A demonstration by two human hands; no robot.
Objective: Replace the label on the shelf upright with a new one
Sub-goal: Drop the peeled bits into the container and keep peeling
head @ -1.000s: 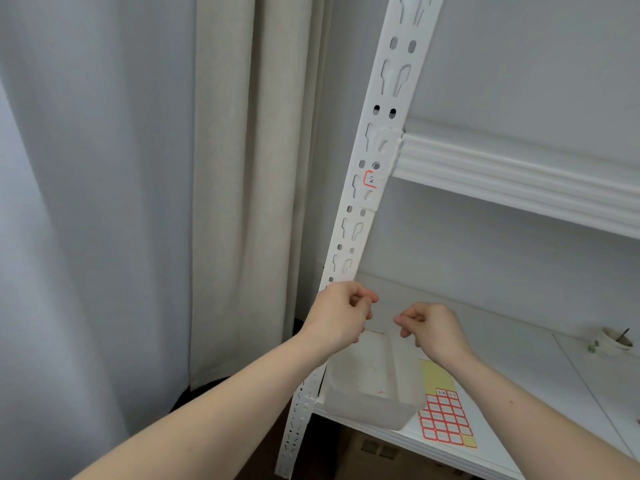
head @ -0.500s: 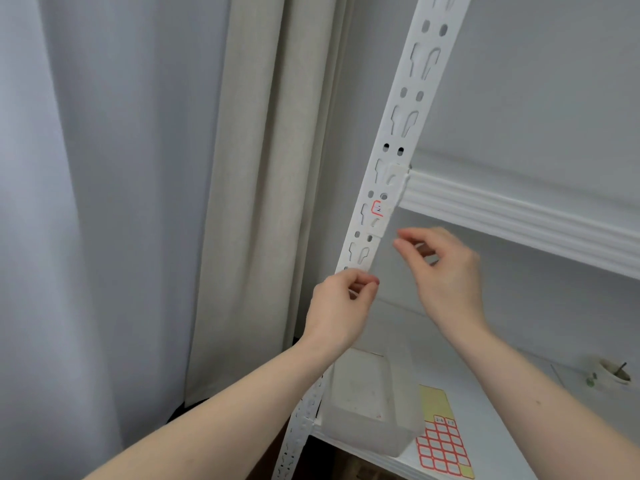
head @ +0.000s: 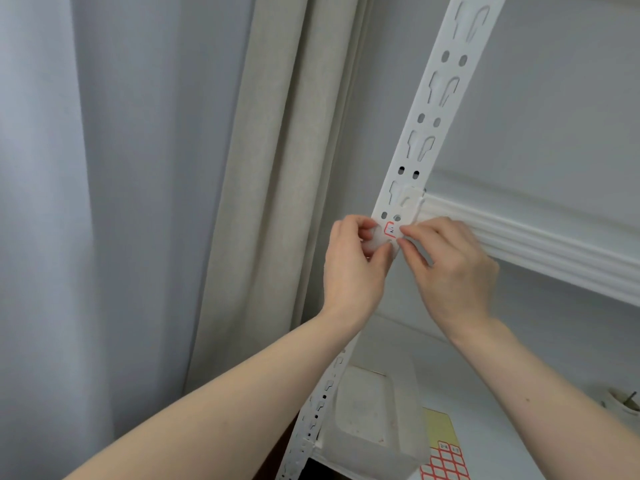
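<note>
Both hands meet at the label (head: 391, 230) on the upright (head: 429, 109), right hand (head: 453, 268) pinching its edge, left hand (head: 353, 268) curled around something white beside it.

The writing on the red-bordered label (head: 391, 230) on the shelf upright (head: 420, 147) is too small to read, and the fingertips of the left hand (head: 353, 268) and right hand (head: 453, 268) cover its lower part and edges, so their grip on it cannot be told. The upright runs out past the top and bottom edges. The sticker sheet (head: 445, 460) and the clear plastic box (head: 374, 424) on the lower shelf are cut off at the bottom, and a small round thing (head: 623, 403) is cut off at the right.
</note>
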